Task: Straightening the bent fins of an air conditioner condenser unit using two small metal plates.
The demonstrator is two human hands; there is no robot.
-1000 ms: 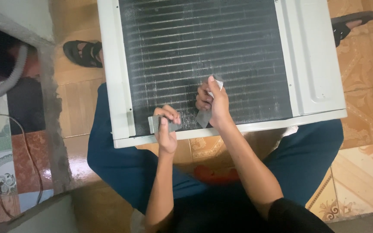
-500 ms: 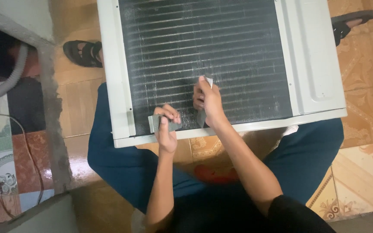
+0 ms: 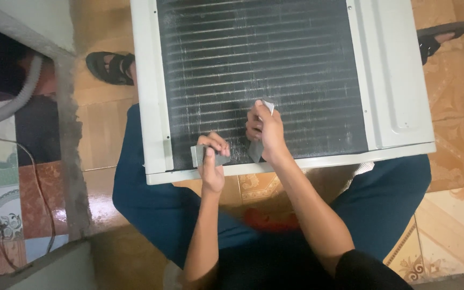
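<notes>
Grey combs are raking the dark fins (image 3: 259, 70) near the unit's (image 3: 393, 80) near edge, left hand (image 3: 211, 161) gripping one comb (image 3: 198, 156), right hand (image 3: 264, 131) gripping another (image 3: 256, 147) (best drawn straight along the fins, lightly).

The right hand (image 3: 264, 131) has slid up the fins (image 3: 253, 70) — its grey comb (image 3: 257, 146) went from near the lower frame edge a second ago to slightly higher (little further shift since half a second ago).
</notes>
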